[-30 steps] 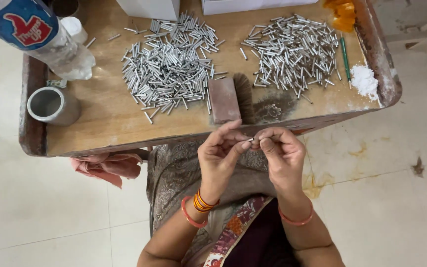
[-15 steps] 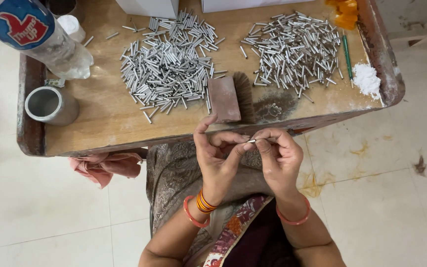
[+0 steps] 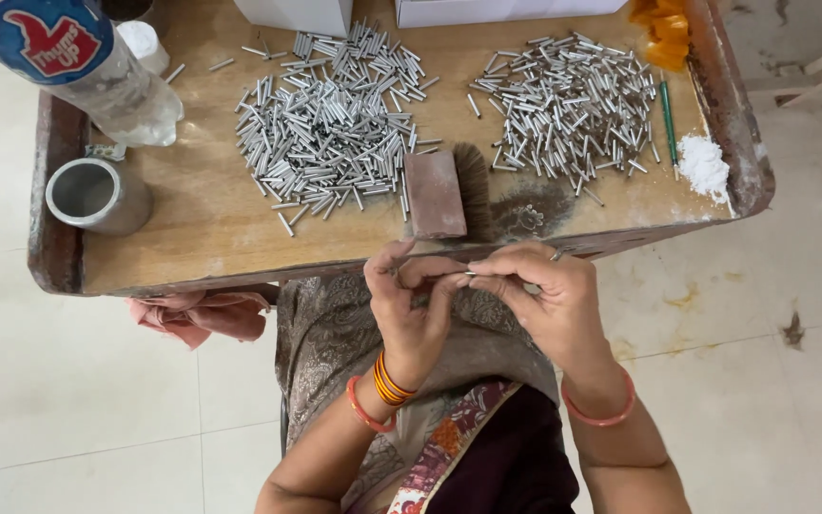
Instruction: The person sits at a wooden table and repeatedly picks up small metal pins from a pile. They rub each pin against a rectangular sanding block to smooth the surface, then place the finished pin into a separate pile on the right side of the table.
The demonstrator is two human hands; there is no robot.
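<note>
Down in the head view, the left hand (image 3: 413, 314) and the right hand (image 3: 537, 297) meet just in front of the near edge of the wooden tray (image 3: 192, 224). Both pinch one small metal tube (image 3: 471, 273) between their fingertips. The tube lies flat, its long side going left to right. Farther away on the tray sit two piles of metal tubes (image 3: 335, 128), a brush (image 3: 444, 193) between them, and a metal cup (image 3: 92, 195) at the left.
</note>
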